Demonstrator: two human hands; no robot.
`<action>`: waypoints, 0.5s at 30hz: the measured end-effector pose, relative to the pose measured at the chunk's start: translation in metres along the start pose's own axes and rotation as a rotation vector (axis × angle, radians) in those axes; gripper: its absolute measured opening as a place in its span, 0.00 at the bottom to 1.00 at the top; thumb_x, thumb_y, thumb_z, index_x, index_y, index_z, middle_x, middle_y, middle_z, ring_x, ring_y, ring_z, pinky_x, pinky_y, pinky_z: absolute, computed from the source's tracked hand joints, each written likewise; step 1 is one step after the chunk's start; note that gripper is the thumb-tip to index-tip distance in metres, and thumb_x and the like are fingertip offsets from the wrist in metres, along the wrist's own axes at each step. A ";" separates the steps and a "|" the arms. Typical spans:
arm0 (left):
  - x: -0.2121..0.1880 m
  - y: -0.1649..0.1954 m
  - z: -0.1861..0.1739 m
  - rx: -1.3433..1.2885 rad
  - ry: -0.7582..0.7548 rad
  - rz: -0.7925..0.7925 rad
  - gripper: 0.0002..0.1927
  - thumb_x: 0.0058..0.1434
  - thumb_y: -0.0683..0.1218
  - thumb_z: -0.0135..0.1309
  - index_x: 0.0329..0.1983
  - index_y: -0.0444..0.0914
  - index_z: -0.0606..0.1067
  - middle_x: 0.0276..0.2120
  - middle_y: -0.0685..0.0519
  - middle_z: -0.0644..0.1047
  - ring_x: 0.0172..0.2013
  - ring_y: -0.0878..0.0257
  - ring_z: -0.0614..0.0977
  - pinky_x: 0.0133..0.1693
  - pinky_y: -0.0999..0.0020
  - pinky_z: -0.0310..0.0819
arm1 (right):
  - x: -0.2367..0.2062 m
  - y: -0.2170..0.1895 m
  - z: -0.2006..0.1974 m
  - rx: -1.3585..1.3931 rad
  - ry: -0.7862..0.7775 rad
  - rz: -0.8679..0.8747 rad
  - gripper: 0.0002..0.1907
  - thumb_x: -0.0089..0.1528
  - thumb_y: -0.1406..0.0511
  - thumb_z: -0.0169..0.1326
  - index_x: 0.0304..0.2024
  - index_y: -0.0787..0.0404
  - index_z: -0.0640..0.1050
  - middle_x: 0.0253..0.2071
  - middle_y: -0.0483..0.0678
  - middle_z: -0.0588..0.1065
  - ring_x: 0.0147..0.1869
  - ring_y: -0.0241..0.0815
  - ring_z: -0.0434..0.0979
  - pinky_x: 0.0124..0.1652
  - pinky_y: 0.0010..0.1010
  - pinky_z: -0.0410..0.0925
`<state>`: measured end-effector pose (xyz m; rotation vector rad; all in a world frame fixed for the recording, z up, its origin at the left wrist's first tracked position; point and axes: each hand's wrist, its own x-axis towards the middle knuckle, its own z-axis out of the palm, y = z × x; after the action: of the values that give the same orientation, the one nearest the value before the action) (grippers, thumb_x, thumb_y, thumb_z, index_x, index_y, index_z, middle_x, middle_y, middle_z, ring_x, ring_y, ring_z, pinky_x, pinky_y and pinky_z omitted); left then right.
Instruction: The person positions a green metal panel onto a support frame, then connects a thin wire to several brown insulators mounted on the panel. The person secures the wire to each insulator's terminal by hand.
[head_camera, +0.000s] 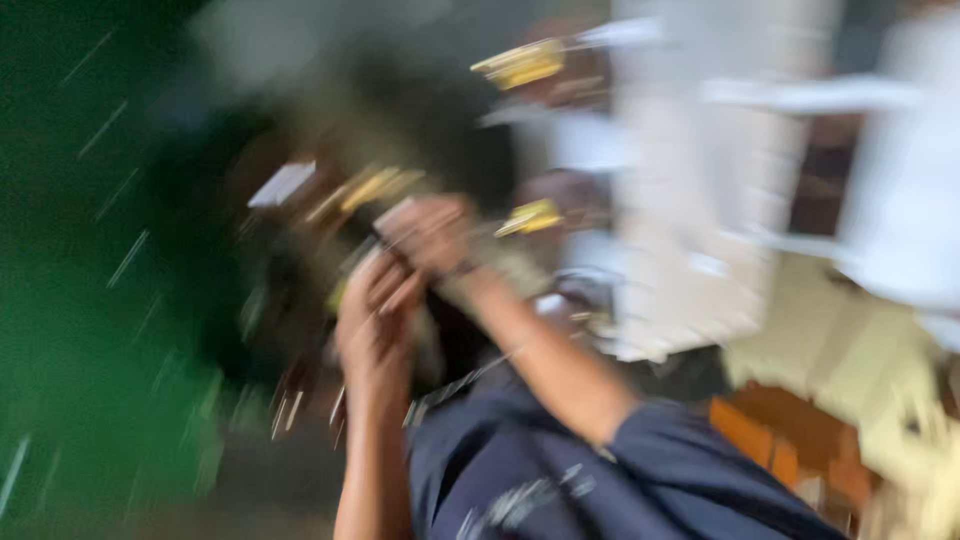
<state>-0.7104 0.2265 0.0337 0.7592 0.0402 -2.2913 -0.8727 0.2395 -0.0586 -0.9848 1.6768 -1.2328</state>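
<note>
Heavily motion-blurred view from the head camera. Left hand (375, 325) raised near the middle of the picture, fingers (395, 290) curled narrow around something small and dark, too smeared to name; cannot tell whether truly gripped. Right hand (432, 232) just above and touching or nearly touching the left, its forearm running down to a dark blue sleeve (690, 470) at lower right; fingers bent inward, closed or nearly closed, contents hidden by blur. Between the two hands, a blurred dark object (385, 262), held up in front of a dark mass behind. Dark blue fabric (500, 460) bunched below the forearms, with pale streaks across it. Yellowish streaks (365, 188) just left of the right hand, another yellow patch (530, 215) to its right, a third (520, 62) higher up. Green surface (70, 330) filling the left side. Pale white shapes (690, 200) on the right, orange-brown blocks (790, 430) at lower right
</note>
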 end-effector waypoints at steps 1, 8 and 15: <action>-0.003 -0.005 -0.003 -0.401 0.017 -0.071 0.10 0.77 0.38 0.45 0.37 0.40 0.68 0.27 0.63 0.63 0.27 0.78 0.64 0.28 0.83 0.61 | -0.002 -0.001 0.003 -0.020 -0.005 0.001 0.20 0.69 0.50 0.53 0.30 0.57 0.77 0.25 0.40 0.72 0.29 0.31 0.69 0.30 0.30 0.62; 0.021 0.002 -0.071 0.497 -0.015 0.183 0.17 0.84 0.48 0.43 0.37 0.38 0.70 0.31 0.56 0.70 0.30 0.72 0.69 0.35 0.77 0.64 | -0.014 0.003 0.024 -0.107 0.072 0.082 0.30 0.66 0.39 0.47 0.29 0.53 0.83 0.19 0.42 0.75 0.22 0.33 0.74 0.28 0.32 0.65; 0.025 0.005 -0.058 1.523 -0.002 0.823 0.19 0.84 0.49 0.36 0.55 0.25 0.64 0.46 0.38 0.72 0.44 0.55 0.77 0.46 0.66 0.78 | -0.015 0.017 0.033 -0.097 0.052 0.226 0.32 0.60 0.35 0.45 0.34 0.50 0.83 0.20 0.41 0.77 0.22 0.38 0.75 0.25 0.37 0.67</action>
<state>-0.6921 0.2210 -0.0262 1.1206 -1.7859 -1.1805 -0.8391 0.2464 -0.0785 -0.7994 1.8472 -1.0444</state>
